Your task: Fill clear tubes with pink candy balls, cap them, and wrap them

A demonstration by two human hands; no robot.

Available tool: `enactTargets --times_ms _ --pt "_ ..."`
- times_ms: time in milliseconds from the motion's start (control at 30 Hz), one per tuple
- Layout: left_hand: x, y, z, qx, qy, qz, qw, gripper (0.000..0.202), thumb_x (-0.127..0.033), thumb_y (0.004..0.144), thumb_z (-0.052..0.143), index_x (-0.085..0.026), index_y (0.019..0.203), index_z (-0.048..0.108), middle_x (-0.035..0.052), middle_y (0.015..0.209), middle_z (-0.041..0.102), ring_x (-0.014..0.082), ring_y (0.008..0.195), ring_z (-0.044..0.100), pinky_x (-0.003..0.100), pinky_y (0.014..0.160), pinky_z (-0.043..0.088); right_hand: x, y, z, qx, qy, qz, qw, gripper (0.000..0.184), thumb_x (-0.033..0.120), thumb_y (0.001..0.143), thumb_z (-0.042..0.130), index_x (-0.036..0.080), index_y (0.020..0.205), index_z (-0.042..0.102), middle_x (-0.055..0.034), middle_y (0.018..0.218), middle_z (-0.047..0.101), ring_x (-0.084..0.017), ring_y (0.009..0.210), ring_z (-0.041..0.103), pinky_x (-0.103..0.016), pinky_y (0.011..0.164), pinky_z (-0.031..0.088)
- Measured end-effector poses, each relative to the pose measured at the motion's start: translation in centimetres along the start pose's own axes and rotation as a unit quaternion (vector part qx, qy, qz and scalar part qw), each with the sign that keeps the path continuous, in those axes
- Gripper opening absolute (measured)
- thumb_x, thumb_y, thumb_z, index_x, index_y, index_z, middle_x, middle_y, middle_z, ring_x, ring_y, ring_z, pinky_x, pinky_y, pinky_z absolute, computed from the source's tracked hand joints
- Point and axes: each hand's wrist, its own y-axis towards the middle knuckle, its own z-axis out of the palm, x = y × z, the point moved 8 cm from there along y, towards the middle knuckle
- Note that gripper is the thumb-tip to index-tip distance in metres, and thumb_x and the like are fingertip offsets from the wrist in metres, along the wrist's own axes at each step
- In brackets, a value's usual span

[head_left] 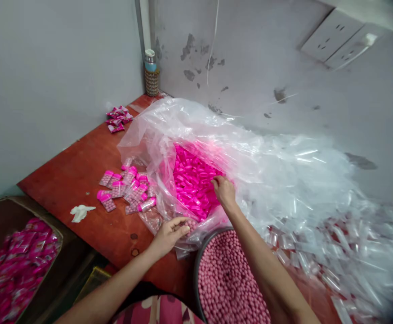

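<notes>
My left hand [170,236] is closed around a small clear container filled with pink balls [191,224], held low at the near edge of a plastic bag. Over the bright pink plastic caps [193,180] in the open clear bag [163,153], my right hand [224,191] has its fingers pinched together; whatever is between them is hidden. Below my hands stands a dark round tub [198,270] full of pink balls [230,274]. To the left, several filled containers with pink caps [129,189] lie in a loose pile.
Many clear containers [304,252] lie on the right under plastic sheeting. A box of pink packets [24,256] is at lower left, and more packets [118,118] lie on the red table [71,180]. White tissue [81,212] and a bottle in a woven holder [151,81] are also there.
</notes>
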Motion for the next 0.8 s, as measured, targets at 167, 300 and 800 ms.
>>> enactTargets --times_ms 167,300,800 --pt "-0.1 0.9 -2.0 -0.054 -0.014 0.001 0.998 0.036 -0.039 0.071 0.061 -0.014 0.097 0.061 0.0053 0.08 0.066 0.0151 0.069 0.06 0.028 0.067 0.048 1.5 3.2 -0.1 -0.03 -0.028 0.016 0.999 0.036 0.038 0.085 0.038 0.015 0.104 0.058 -0.0128 0.098 0.063 -0.024 0.091 0.057 -0.033 0.079 0.04" --pt "-0.6 1.6 -2.3 -0.056 -0.019 0.013 0.998 0.037 -0.039 0.07 0.061 -0.014 0.097 0.061 0.0061 0.085 0.067 0.0163 0.073 0.061 0.029 0.069 0.05 2.5 5.1 0.9 -0.028 -0.074 0.052 0.995 0.035 0.041 0.08 0.047 0.013 0.095 0.061 -0.0161 0.088 0.063 -0.027 0.085 0.058 -0.037 0.073 0.042" --pt "-4.9 0.5 -0.4 -0.092 0.207 0.165 0.96 0.026 -0.028 0.076 0.055 -0.02 0.099 0.064 0.004 0.095 0.068 0.0187 0.088 0.061 0.03 0.081 0.046 8.0 -10.3 -4.2 0.131 0.227 -0.222 0.939 0.024 0.033 0.083 0.048 0.023 0.104 0.054 -0.0057 0.088 0.062 -0.018 0.08 0.059 -0.031 0.074 0.046"
